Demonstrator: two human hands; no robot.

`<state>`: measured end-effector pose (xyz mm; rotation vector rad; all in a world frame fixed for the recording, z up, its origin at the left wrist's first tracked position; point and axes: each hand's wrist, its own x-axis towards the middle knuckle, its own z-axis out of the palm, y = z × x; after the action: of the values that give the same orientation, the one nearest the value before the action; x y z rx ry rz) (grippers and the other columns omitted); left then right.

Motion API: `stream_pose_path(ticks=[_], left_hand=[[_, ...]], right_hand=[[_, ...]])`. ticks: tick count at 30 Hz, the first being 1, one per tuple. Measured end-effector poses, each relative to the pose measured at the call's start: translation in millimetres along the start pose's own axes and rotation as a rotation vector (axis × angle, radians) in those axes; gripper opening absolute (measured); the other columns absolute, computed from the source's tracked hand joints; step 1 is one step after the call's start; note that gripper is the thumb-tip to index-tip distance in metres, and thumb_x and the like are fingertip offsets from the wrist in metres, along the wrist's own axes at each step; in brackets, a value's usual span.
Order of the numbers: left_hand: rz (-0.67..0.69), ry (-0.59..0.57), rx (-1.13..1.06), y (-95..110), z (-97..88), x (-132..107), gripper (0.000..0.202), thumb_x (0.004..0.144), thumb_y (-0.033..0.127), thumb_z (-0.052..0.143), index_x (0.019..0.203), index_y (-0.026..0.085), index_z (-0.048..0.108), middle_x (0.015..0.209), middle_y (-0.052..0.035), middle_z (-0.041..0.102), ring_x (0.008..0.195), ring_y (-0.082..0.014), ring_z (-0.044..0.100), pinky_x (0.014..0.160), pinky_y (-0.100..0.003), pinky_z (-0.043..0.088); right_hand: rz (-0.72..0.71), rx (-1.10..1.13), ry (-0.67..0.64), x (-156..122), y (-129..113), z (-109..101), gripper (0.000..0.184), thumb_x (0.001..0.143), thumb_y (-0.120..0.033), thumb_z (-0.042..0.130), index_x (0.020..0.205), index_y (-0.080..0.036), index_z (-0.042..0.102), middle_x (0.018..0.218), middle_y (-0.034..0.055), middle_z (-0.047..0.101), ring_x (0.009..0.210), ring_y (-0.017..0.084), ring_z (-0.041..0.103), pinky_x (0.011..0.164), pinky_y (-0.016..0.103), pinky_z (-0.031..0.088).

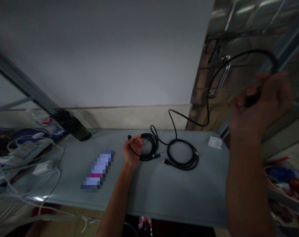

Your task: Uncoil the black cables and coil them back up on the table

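Note:
Two coils of black cable lie on a grey table (164,191). My left hand (132,148) rests on the table with fingers curled around a strand of the left coil (149,148). The right coil (182,154) lies beside it, and one long end runs up from it to my right hand (262,102). That hand is raised high at the right, blurred, and closed around the black cable end (253,98), which loops in an arc above it.
White chargers and tangled white cables (28,158) crowd the left edge. A dark object (71,123) stands at the back left by the wall. A white crumpled paper (214,142) lies at the back right. A metal rack (238,49) stands to the right.

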<state>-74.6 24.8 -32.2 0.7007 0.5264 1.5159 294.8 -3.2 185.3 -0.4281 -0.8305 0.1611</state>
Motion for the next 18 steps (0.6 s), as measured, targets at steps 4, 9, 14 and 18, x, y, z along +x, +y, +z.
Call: stream_pose_path(ticks=[4, 9, 14, 18], left_hand=[[0.009, 0.004, 0.006, -0.6, -0.6, -0.6, 0.03, 0.09, 0.033, 0.065, 0.102, 0.011, 0.083, 0.085, -0.0106, 0.072, 0.08, -0.0202, 0.066, 0.077, -0.032, 0.057], [0.011, -0.001, 0.012, -0.7, -0.9, -1.2, 0.03, 0.091, 0.032, 0.062, 0.102, 0.012, 0.082, 0.086, -0.0107, 0.072, 0.081, -0.0208, 0.066, 0.077, -0.032, 0.057], [0.011, 0.014, 0.014, -0.7, -0.2, -1.5, 0.03, 0.089, 0.032, 0.064, 0.101, 0.012, 0.082, 0.086, -0.0103, 0.071, 0.08, -0.0204, 0.065, 0.076, -0.032, 0.056], [-0.001, 0.021, 0.019, 0.2, 1.3, -2.2, 0.031, 0.089, 0.032, 0.064, 0.102, 0.011, 0.083, 0.086, -0.01, 0.071, 0.08, -0.0198, 0.065, 0.078, -0.031, 0.057]], right_hand=[[0.044, 0.035, 0.083, 9.9, -20.3, -13.1, 0.049, 0.121, -0.03, 0.041, 0.087, -0.024, 0.075, 0.067, -0.0051, 0.039, 0.047, 0.01, 0.032, 0.041, 0.023, 0.024], [0.002, 0.062, 0.05, 14.0, -20.8, -18.6, 0.047, 0.121, -0.036, 0.044, 0.09, -0.023, 0.077, 0.067, -0.0052, 0.038, 0.046, 0.01, 0.031, 0.04, 0.023, 0.024], [-0.06, 0.053, 0.015, 7.1, -20.2, -8.4, 0.043, 0.121, -0.035, 0.047, 0.094, -0.023, 0.079, 0.067, -0.0049, 0.04, 0.045, 0.009, 0.03, 0.038, 0.022, 0.024], [-0.035, 0.004, 0.022, 1.9, -26.7, -0.1, 0.046, 0.121, -0.034, 0.045, 0.089, -0.024, 0.077, 0.065, -0.0053, 0.041, 0.044, 0.008, 0.031, 0.04, 0.022, 0.024]])
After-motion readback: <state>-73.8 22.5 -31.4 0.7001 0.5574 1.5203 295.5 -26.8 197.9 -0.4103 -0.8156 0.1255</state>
